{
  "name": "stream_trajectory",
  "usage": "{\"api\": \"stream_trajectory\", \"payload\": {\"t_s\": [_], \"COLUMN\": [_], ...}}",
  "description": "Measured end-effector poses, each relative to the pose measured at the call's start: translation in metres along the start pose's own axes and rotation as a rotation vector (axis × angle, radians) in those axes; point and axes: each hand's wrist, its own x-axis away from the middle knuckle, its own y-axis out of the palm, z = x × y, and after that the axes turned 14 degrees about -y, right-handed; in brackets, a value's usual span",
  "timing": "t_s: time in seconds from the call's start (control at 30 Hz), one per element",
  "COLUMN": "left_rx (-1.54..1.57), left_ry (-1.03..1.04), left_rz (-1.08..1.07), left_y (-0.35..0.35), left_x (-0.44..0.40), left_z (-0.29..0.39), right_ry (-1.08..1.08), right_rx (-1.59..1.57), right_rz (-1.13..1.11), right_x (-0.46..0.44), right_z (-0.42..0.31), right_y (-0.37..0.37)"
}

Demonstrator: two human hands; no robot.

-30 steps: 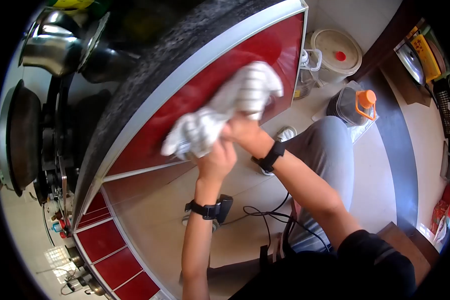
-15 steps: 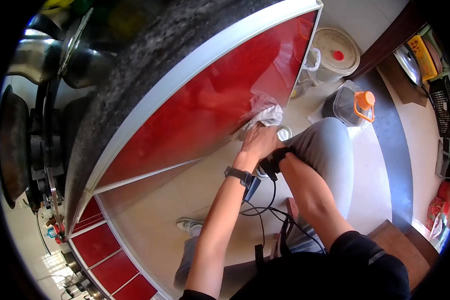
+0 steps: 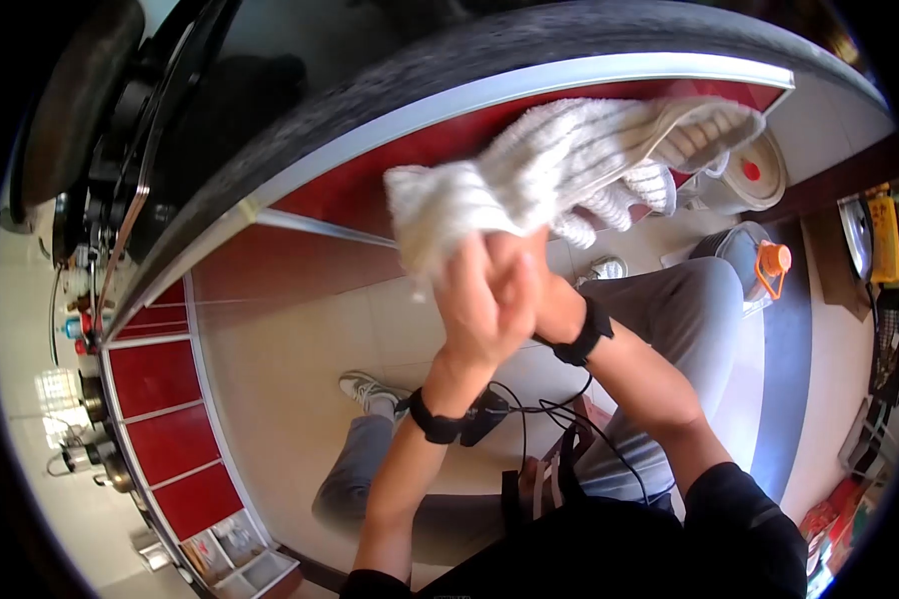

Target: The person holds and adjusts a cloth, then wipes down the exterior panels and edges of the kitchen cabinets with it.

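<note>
A: The striped cloth is held before the red panel, its bunched end gripped by the left hand!

B: The right hand is half hidden; its grip can't be told. Soft, light, floppy, it's judged: best gathered by that end.

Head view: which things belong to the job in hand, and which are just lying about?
In the job:
white striped cloth
left hand and right hand, at the cloth
red cabinet panel behind, probably

Lying about:
lidded bucket
orange-capped jug
yellow item, right
</note>
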Motion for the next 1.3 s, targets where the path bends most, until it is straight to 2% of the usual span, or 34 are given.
{"api": "stream_trajectory", "payload": {"t_s": [0.03, 0.07, 0.2, 0.23, 0.27, 0.3, 0.37, 0.4, 0.43, 0.5, 0.53, 0.57, 0.63, 0.67, 0.73, 0.8, 0.87, 0.93, 0.97, 1.0, 1.03, 1.13, 1.2, 1.27, 1.3], "left_rx": [0.039, 0.047, -0.062, -0.036, -0.105, -0.097, -0.087, -0.09, -0.093, 0.009, 0.058, 0.082, 0.037, 0.008, 0.056, 0.104, 0.144, 0.37, 0.357, 0.326, 0.335, 0.379, 0.471, 0.475, 0.553], "left_ry": [-0.065, 0.023, 0.06, 0.019, -0.025, -0.151, -0.324, -0.373, -0.424, -0.656, -0.772, -0.778, -0.548, -0.431, -0.407, -0.365, -0.265, -0.261, -0.257, -0.215, -0.189, -0.212, -0.248, -0.341, -0.35], "left_rz": [0.088, 0.167, 0.149, 0.16, 0.209, 0.196, 0.181, 0.179, 0.177, 0.076, 0.024, 0.023, 0.129, 0.185, 0.196, 0.159, 0.242, 0.233, 0.221, 0.099, 0.119, 0.168, 0.447, 0.518, 0.476], "left_y": [-0.001, 0.0, 0.023, 0.032, 0.039, 0.048, 0.06, 0.063, 0.065, 0.064, 0.061, 0.056, 0.039, 0.03, 0.005, -0.022, -0.043, -0.06, -0.064, -0.086, -0.1, -0.127, -0.12, -0.123, -0.125], "left_x": [-0.005, -0.008, 0.019, 0.03, 0.04, 0.056, 0.077, 0.083, 0.089, 0.1, 0.108, 0.114, 0.12, 0.122, 0.122, 0.122, 0.118, 0.116, 0.125, 0.124, 0.119, 0.131, 0.145, 0.155, 0.159], "left_z": [-0.006, -0.02, -0.1, -0.116, -0.126, -0.135, -0.151, -0.156, -0.16, -0.167, -0.17, -0.172, -0.166, -0.159, -0.133, -0.108, -0.088, -0.067, -0.069, -0.056, -0.046, -0.046, -0.062, -0.062, -0.062], "right_ry": [-0.041, -0.072, -0.198, -0.324, -0.234, -0.335, -0.442, -0.444, -0.143, 0.0, -0.117, -0.246, -0.41, -0.438, -0.563, -0.295, -0.438, -0.356, -0.31, -0.265, -0.393, -0.543, -0.514, -0.572, -0.566], "right_rx": [0.072, 0.117, 0.002, 0.03, -0.099, -0.102, -0.294, -0.484, -0.652, -0.61, -0.423, -0.239, 0.129, 0.107, -0.007, -0.316, -0.336, -0.418, -0.441, -0.462, -0.413, -0.346, -0.4, -0.345, -0.305], "right_rz": [-0.004, -0.023, -0.267, -0.383, -0.708, -0.741, -0.6, -0.425, -0.604, -0.872, -0.975, -1.067, -1.248, -1.059, -0.61, -0.665, -0.422, -0.493, -0.501, -0.506, -0.486, -0.368, -0.387, -0.391, -0.404], "right_x": [-0.017, -0.029, -0.017, -0.014, -0.007, 0.039, 0.073, 0.068, 0.109, 0.142, 0.131, 0.118, 0.098, 0.103, 0.098, 0.086, 0.069, 0.069, 0.07, 0.063, 0.054, 0.047, 0.053, 0.056, 0.059], "right_z": [-0.002, -0.002, 0.024, 0.029, 0.038, 0.071, 0.092, 0.087, 0.112, 0.128, 0.111, 0.093, 0.054, 0.045, 0.026, -0.002, -0.038, -0.057, -0.069, -0.082, -0.091, -0.107, -0.105, -0.106, -0.106], "right_y": [0.01, 0.022, 0.045, 0.033, 0.036, 0.067, 0.093, 0.091, 0.132, 0.168, 0.157, 0.145, 0.117, 0.11, 0.1, 0.078, 0.051, 0.03, 0.017, 0.002, -0.011, -0.028, -0.024, -0.022, -0.022]}}
